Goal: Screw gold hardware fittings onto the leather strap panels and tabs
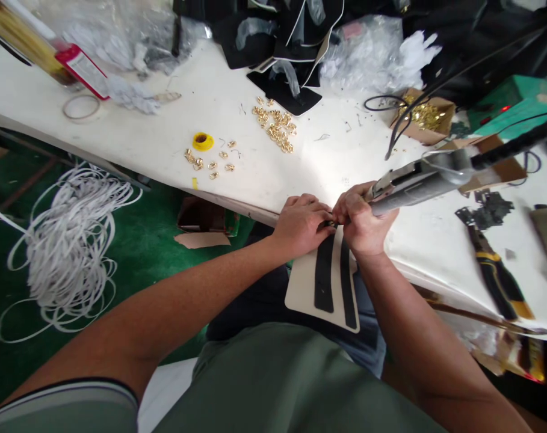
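Cream, flat and round-cornered, a panel with two black strips (336, 288) takes centre stage in the head view, its upper end under the hands at the near edge of the white worktop (309, 174), its lower end out over the wearer's lap. Here's the left hand (302, 225): fingers bent, thumb set apart, down at the panel's upper end, beside a tiny dark-and-gold bit; whether it pinches that bit, I cannot tell. And the right hand (366, 225), right alongside, fingertips almost meeting the left's! It is curled closed around the lower end of a grey, rod-shaped tool with a metal lever (413, 183), whose tip is hidden. Up and to the right runs a black ribbed hose (519, 141) from that tool.

Look beyond: a scatter of shiny gold metal clasps (277, 126), and nearer the left, a smaller handful beside a yellow ring-shaped roll (203, 142). At the back, stacked black pieces with white edging (295, 36). Over on the right, an open cardboard box (445, 129) of gold parts, then a heap of small black plates (487, 209) just above black-and-yellow pliers (499, 276). Down left, a great tangle of white cord (72, 246) sprawls on the green floor (165, 294)!
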`<state>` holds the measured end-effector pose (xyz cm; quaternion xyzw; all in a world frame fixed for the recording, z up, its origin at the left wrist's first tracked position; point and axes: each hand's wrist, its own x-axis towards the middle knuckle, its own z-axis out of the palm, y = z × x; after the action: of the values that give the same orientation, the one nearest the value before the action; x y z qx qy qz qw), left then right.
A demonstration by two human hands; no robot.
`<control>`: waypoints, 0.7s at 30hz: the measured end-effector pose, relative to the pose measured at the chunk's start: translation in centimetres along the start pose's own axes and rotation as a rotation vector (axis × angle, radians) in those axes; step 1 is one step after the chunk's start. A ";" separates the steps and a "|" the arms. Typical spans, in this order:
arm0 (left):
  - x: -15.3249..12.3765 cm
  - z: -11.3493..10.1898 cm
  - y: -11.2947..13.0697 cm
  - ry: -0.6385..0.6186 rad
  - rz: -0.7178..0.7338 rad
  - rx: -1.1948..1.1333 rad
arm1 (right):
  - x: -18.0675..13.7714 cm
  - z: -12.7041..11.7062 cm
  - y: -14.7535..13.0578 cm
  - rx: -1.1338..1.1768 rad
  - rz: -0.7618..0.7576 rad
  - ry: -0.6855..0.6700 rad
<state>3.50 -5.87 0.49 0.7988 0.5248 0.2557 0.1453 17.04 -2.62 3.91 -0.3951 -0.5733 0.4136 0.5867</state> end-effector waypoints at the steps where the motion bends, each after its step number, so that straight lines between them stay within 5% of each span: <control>1: 0.0 -0.1 0.1 0.000 -0.002 0.008 | -0.1 0.0 0.0 -0.012 0.016 0.025; 8: -0.1 -0.5 0.4 -0.010 -0.013 0.056 | 1.0 0.0 -1.6 -0.052 0.238 -0.105; 12: -0.1 -0.6 0.5 0.004 -0.010 0.020 | 2.9 -0.9 -3.1 -0.128 0.198 -0.119; 18: 0.2 -1.8 1.1 -0.073 -0.056 0.101 | 4.5 -3.8 -1.2 -1.057 0.214 -0.278; 21: 0.6 -2.4 1.3 -0.113 -0.049 0.153 | 4.7 -4.7 0.6 -1.249 0.248 -0.359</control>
<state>3.33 -5.94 3.24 0.8077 0.5530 0.1658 0.1196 21.71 2.04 4.79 -0.6490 -0.7446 0.1272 0.0905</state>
